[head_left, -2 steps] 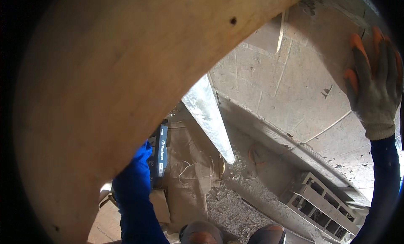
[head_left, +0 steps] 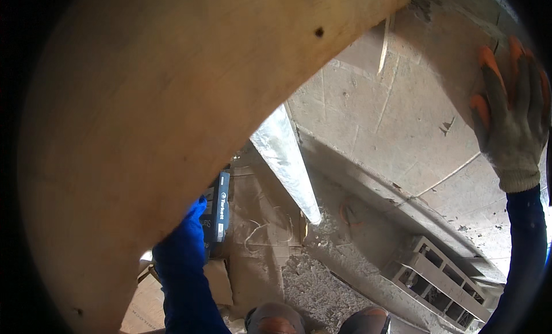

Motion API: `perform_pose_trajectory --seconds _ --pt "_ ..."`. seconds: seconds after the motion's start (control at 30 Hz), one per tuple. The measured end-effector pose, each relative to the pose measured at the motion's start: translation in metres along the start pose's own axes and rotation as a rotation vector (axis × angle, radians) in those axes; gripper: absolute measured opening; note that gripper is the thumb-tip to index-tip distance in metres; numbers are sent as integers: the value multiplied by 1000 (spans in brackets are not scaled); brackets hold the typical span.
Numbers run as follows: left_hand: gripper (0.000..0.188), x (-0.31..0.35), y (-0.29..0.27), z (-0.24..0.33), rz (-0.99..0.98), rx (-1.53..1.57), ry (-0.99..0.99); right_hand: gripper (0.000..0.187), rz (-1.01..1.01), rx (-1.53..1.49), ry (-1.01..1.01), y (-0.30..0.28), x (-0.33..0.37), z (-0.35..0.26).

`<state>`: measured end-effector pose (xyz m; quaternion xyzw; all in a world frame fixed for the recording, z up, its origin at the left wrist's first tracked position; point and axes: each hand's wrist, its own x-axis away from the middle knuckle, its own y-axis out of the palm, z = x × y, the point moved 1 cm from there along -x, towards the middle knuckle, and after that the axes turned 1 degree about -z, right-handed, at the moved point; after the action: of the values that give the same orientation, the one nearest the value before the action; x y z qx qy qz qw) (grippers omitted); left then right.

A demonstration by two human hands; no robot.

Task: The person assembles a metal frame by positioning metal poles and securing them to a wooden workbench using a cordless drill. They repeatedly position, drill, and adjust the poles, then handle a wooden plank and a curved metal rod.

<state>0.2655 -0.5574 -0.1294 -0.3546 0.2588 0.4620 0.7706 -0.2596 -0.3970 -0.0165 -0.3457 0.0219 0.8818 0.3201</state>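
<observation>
A broad tan wooden board (head_left: 155,104) with dark knots slants across the upper left, close to me, and hides much of the scene. My left arm reaches up in a blue sleeve (head_left: 187,259) and passes behind the board, so the hand itself is hidden. At the far right, my right hand (head_left: 514,112) wears a grey work glove with orange fingertips. Its fingers are outstretched and it holds nothing I can see. The palm lies over a dusty, pale beige surface (head_left: 391,115); whether it presses on it is hard to tell.
A shiny silvery pipe-like post (head_left: 287,164) runs down from behind the board. Beside my left sleeve lies a dark blue box (head_left: 219,207). Rubble (head_left: 322,285) covers the ground ahead of my knees. A hollow block-like piece with rectangular openings (head_left: 440,282) sits lower right.
The board and my left sleeve have shifted very slightly. My right hand stays in place.
</observation>
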Motion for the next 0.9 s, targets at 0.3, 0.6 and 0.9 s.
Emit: perform_pose_trajectory --seconds 0.3,0.6,0.9 --pt "74 5 -9 -14 214 -1015 99 57 -35 -26 20 7 2 2" --pt "71 -17 39 20 235 -877 14 56 7 3 1 12 7 3" --pt "81 -23 26 28 194 -628 -1 56 0 -29 -20 15 8 2"
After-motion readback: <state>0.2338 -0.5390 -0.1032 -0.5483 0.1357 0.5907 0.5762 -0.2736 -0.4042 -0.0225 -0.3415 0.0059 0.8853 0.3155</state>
